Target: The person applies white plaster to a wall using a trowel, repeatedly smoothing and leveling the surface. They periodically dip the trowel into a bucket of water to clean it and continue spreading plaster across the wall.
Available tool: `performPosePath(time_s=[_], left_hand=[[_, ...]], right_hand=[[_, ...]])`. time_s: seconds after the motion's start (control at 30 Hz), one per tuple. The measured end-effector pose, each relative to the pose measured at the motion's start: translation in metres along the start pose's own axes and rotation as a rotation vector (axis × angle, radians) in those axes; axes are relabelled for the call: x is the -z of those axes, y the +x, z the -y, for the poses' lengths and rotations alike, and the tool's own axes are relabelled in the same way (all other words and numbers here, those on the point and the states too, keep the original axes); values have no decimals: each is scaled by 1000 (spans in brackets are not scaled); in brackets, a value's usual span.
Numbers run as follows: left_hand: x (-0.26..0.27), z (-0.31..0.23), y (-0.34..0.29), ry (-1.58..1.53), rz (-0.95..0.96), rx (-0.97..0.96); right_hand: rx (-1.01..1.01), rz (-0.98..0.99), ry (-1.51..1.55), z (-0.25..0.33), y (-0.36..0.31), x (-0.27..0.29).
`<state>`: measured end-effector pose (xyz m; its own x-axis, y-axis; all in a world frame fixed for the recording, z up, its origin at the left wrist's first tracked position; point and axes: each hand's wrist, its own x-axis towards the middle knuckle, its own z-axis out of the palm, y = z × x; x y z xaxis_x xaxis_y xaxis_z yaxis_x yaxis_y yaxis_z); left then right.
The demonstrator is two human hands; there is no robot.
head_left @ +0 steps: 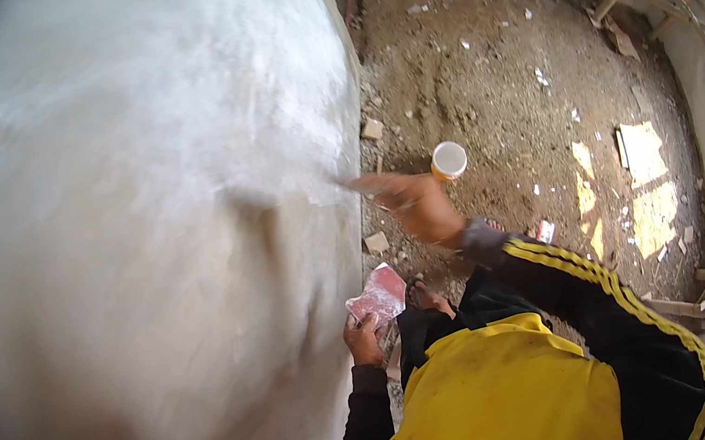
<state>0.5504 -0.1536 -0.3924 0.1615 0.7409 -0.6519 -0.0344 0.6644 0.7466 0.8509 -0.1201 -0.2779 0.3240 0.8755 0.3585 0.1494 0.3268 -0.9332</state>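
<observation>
My left hand (362,339) is closed around the edge of a flat, reddish-pink plate (379,294) smeared with white paste. It is low, close beside the plastered wall (147,284). Farther up, my right hand (419,210) reaches toward the wall's edge, blurred by motion, its fingers drawn together. A thin blurred streak runs from its fingertips toward the wall; what it holds is too smeared to name. The wall's upper part is coated whitish, while lower down it looks greyer and carries shadows.
On the rough dirt floor (481,94), a white-topped bucket (449,161) stands just beyond my right hand. Broken brick pieces (376,243) lie along the wall's foot. Wooden poles (694,18) lean at the right, near sunlit patches. My foot (427,296) is below.
</observation>
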Motion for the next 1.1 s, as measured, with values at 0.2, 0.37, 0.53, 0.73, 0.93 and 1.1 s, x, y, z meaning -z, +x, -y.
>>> performPosePath(time_s=[0.2,0.37,0.53,0.73,0.93,1.1], left_hand=[[-55,20,44,176,43,122],[-148,47,145,403,95,75],[-259,104,263,454,102,-121],[-357,168,390,940,16,-367],[-412,229,481,1008,162,-543],[-434,257,506,1195,92,-608]], right_hand=[[-683,-596,-180,-157,-148,148],[-882,-838,256,-252,-245,181],[-1053,-904,471,-324,-277,184],[-1236,-980,528,-392,-309,191],[-1287,-1052,570,-418,-324,214],[-1214,-1081,776,-422,-307,228]])
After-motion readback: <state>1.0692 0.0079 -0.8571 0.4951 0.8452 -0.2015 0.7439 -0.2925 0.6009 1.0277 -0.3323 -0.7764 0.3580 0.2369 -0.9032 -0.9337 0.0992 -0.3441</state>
